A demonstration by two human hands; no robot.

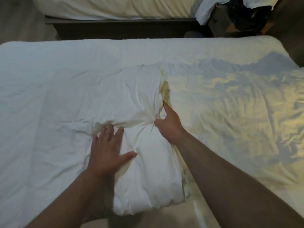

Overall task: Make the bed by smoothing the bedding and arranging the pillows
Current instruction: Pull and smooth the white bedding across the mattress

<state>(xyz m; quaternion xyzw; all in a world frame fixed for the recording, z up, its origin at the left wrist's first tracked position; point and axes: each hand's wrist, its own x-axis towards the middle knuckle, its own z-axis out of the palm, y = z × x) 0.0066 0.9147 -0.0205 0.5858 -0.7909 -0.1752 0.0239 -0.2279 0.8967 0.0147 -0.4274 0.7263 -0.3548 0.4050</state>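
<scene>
A white pillow (139, 99) lies across the middle of the bed, creased deeply at its centre. My left hand (107, 148) presses flat on the pillow's near left part, fingers spread and straight. At the pillow's right edge my right hand (169, 124) grips a bunch of pillowcase fabric between thumb and curled fingers. The white sheet (41, 89) covers the left of the bed. The wrinkled sheet (233, 109) on the right is lit yellow.
A second bed (111, 7) with pale bedding stands beyond a narrow dark gap. A dark bag (246, 15) and a white pillow (205, 12) sit at the top right. The bed's near edge runs along the bottom right.
</scene>
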